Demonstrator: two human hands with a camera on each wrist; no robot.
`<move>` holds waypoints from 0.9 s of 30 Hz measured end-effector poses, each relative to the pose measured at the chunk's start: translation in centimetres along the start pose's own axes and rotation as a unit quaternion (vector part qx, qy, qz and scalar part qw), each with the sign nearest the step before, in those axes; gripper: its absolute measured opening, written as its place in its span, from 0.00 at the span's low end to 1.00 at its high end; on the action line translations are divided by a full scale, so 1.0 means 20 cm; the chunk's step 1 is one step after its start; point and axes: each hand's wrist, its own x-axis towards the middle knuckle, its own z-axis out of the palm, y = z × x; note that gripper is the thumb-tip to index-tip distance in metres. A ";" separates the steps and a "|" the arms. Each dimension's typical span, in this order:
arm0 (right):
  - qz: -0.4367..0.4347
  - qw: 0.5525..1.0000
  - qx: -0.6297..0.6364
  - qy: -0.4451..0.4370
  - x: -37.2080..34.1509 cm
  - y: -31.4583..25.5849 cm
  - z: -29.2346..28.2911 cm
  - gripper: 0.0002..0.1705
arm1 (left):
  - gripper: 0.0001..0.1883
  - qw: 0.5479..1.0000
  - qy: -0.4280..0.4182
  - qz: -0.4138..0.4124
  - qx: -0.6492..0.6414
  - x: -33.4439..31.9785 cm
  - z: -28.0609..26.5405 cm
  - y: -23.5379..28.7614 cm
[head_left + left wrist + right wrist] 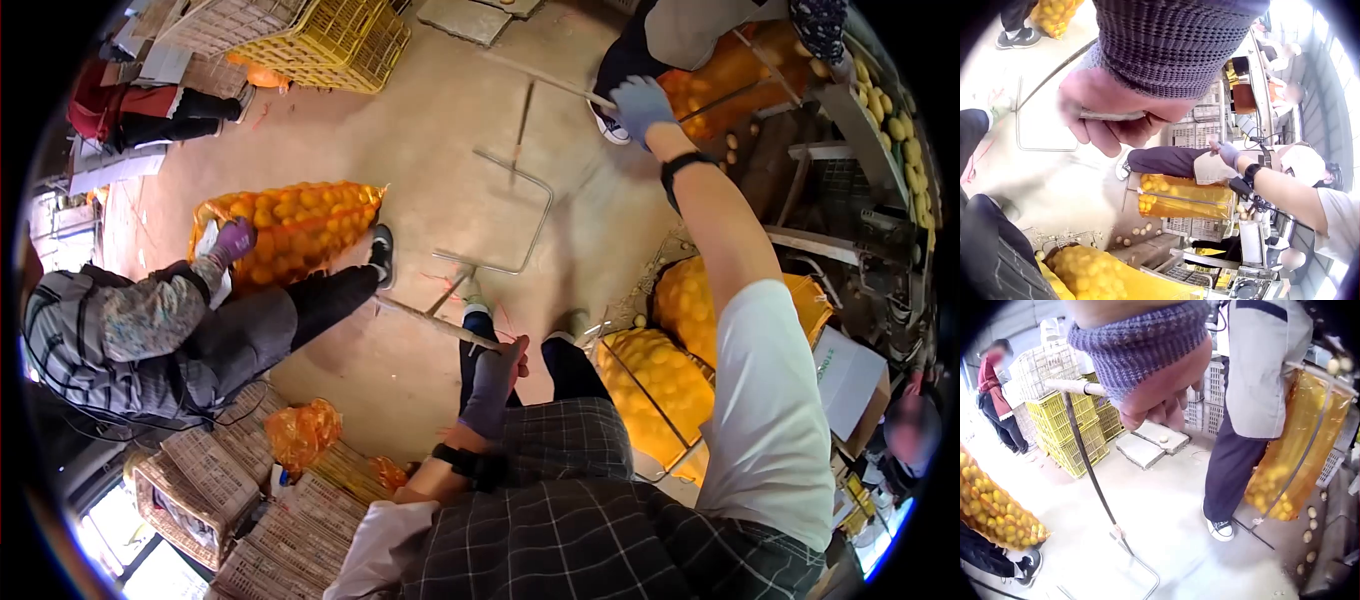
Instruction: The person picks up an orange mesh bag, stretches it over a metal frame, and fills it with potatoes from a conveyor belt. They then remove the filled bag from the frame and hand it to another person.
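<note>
My left hand (493, 378), in a purple knit covering with bare fingertips, grips one wooden handle (430, 318) of a thin metal rod frame (548, 215). My right hand (642, 105) reaches far forward, its fingers curled round the other wooden handle (1063, 385). From each handle a dark rod runs down to the U-shaped base over the floor. Nothing hangs on this frame. In the left wrist view, the handle end (1110, 115) shows between thumb and fingers. The right wrist view shows that rod (1088, 456) slanting down to the bent base.
At left a person in a purple glove (237, 240) holds a full orange mesh bag (300, 225). Yellow bags (655, 385) of round produce stand by my right leg. Another person handles a bag (1291, 444) on a similar frame. Yellow crates (335, 40) stand ahead; flattened cartons (300, 530) lie left.
</note>
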 end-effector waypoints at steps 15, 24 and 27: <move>0.344 0.776 0.498 -0.179 -1.60 -1.03 -0.02 0.22 | 0.10 0.451 0.197 0.587 0.643 0.61 -0.22 1.46; 0.404 0.641 0.646 -0.092 -1.01 -1.71 -0.02 0.26 | 0.24 0.465 0.222 0.590 0.622 0.61 -0.18 1.67; 0.386 0.571 0.719 -0.089 -0.95 -1.65 0.07 0.26 | 0.24 0.510 0.203 0.587 0.595 0.52 -0.48 1.34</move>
